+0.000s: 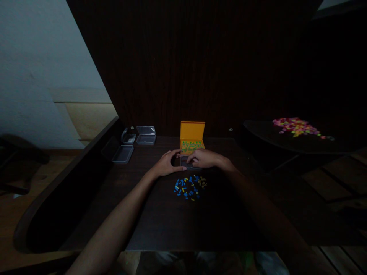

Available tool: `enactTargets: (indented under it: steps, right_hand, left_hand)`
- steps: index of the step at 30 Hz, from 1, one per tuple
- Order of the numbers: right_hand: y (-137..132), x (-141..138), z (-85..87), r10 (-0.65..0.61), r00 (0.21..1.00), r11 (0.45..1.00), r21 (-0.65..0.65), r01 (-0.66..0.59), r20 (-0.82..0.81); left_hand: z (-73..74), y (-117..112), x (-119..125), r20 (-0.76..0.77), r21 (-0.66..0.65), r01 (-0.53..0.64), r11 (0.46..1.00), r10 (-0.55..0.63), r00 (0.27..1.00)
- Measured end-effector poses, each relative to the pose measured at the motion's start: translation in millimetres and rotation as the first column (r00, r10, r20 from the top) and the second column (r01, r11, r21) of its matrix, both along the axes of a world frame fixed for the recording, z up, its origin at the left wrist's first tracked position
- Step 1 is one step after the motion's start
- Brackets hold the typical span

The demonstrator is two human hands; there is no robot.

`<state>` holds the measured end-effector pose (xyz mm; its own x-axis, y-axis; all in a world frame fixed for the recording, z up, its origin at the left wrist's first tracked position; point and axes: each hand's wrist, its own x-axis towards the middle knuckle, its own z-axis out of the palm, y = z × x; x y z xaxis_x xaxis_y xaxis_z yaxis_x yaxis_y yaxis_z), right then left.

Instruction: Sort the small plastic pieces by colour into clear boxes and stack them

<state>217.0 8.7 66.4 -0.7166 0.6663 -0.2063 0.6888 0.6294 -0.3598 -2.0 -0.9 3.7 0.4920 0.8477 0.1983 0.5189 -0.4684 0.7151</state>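
On a dark wooden table my two hands meet around a small clear plastic box (185, 163) that is mostly hidden between them. My left hand (168, 163) curls against its left side, fingers bent. My right hand (202, 158) lies over its right part, fingers closed on it. Just behind stands an open orange box (192, 131) with small green pieces in its tray. In front of my hands lies a loose heap of small blue and yellow pieces (189, 187).
Several clear plastic boxes (145, 135) and a lid (123, 154) lie at the table's back left. A dark side surface at the right carries a pile of pink and yellow pieces (296, 126). A curved chair arm (65, 183) runs along the left. The room is dim.
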Motion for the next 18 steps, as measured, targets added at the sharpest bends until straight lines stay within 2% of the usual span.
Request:
enactTargets:
  steps: [6,18]
  right_hand:
    - [-0.8,-0.1,4.2,-0.016,0.998,1.0,-0.005,0.016,0.053]
    - [-2.9,-2.5,5.9,-0.024,0.998,1.0,-0.003,0.024,0.052]
  left_hand:
    - [0.6,-1.3,0.5,0.006,-0.001,-0.003,1.0,0.003,1.0]
    - [1.9,-1.8,0.1,-0.009,-0.002,-0.013,1.0,0.013,1.0]
